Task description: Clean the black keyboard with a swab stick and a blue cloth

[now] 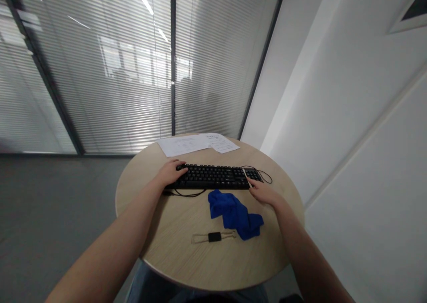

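The keyboard [213, 177], likely stiff, is best held by its ends; the left grip's [169, 173] clasp cannot be told; a strip [245, 174] is pinched by the right grip [264, 193].

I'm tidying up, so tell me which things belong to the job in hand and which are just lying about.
Seemingly in the job:
keyboard, under the left hand
thin pale strip, at the right hand
black cable, perhaps the keyboard's

Apparently just lying about:
blue cloth
black clip
papers
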